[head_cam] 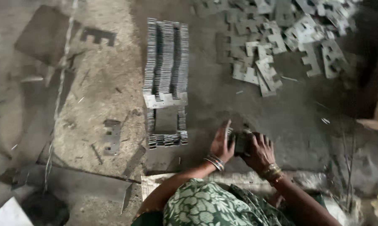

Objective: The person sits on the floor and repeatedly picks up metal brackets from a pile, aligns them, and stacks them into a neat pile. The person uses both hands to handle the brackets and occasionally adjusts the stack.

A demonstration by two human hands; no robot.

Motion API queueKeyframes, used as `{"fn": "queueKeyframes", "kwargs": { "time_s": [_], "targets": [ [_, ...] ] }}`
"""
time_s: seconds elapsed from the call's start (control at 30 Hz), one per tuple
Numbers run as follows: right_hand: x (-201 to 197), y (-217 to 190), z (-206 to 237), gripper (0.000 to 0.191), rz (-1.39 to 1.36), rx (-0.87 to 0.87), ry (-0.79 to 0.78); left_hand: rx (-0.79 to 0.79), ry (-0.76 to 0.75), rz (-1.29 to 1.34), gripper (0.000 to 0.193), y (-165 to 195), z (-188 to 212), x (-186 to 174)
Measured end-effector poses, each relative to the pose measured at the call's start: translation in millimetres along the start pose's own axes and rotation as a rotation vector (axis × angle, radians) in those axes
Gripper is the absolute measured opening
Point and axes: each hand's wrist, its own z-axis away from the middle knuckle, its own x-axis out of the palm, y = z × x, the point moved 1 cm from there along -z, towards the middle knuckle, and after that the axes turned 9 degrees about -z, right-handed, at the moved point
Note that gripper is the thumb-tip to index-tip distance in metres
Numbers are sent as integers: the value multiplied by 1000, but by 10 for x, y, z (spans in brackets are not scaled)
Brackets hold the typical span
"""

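While both hands meet low on the concrete floor point(289, 121), I see the left hand point(221, 145) and right hand point(261, 151) clasping a small bundle of metal plates point(241, 141) between them, fingers curled and pressed against its sides (bangles on both wrists). That bundle sits just right of a long stacked row of plates point(166, 62) standing on edge. Loose E-shaped plates point(277, 37) lie scattered farther up, well apart. One single plate point(112, 137) lies flat to the left.
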Motion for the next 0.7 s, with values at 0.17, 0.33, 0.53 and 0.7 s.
{"fn": "queueKeyframes", "kwargs": {
  "time_s": [0.17,0.33,0.53,0.7],
  "targets": [
    [-40,-153,-244,81,81,-148,-108,-78,-95,-75,81,-240,-32,220],
    [-13,-215,-453,86,-42,-65,-140,-55,-79,-38,79,-242,-206,110],
    [-40,-800,-933,85,13,-288,-61,-58,51,-326,74,-150,-623,-892],
    [92,-1696,-1493,97,-36,-406,-177,-101,215,-425,75,-404,-891,-1839]
  ]
}}
